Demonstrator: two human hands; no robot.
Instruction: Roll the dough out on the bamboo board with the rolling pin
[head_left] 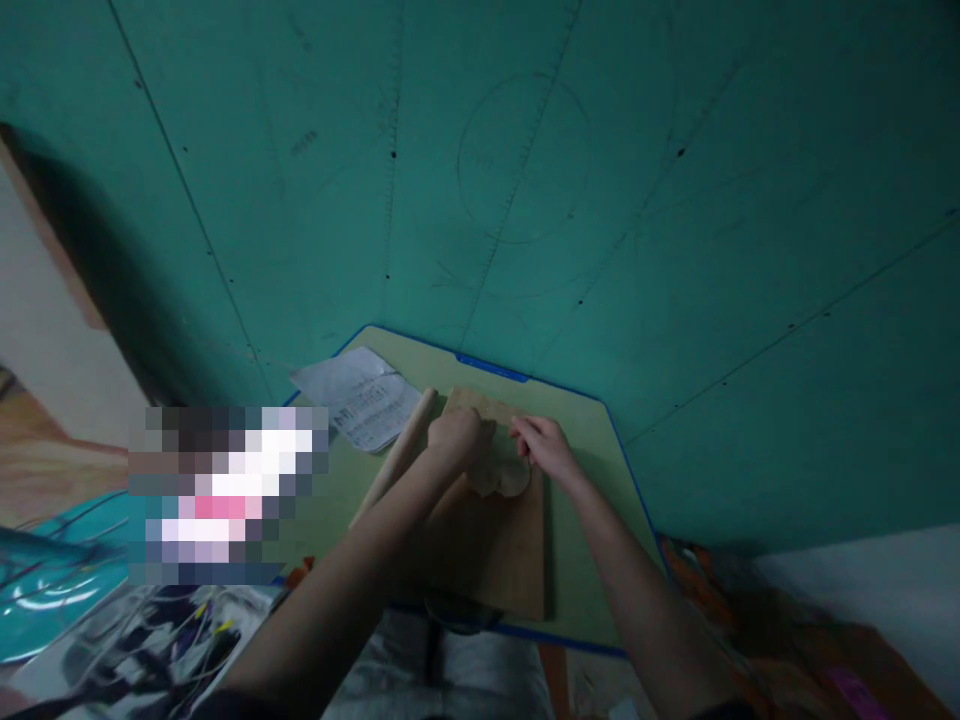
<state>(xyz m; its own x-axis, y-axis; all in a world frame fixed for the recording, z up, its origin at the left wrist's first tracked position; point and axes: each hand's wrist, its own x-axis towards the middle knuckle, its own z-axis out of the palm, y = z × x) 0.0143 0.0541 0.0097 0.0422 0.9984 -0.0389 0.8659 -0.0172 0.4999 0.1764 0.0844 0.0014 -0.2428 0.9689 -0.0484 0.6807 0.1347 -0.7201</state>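
Observation:
A flat, pale sheet that looks like clay or dough point(495, 474) lies on a wooden board point(495, 560), with an uneven lower edge. My left hand point(457, 436) is closed, knuckles up, over the sheet's left part; its fingertips are hidden from me. At the sheet's right edge, my right hand point(546, 446) has its fingers pinched together. Something thin may be between them, but it is too dim and small to name. A wooden rolling pin point(396, 456) rests slantwise along the board's left side.
The board lies on a pale, blue-edged table point(592, 540). A printed paper sheet point(367, 400) lies at the table's back left. Behind rises a green wall point(525, 200) with drawn lines. A blurred-out patch and a heap of cables point(195, 630) are at left.

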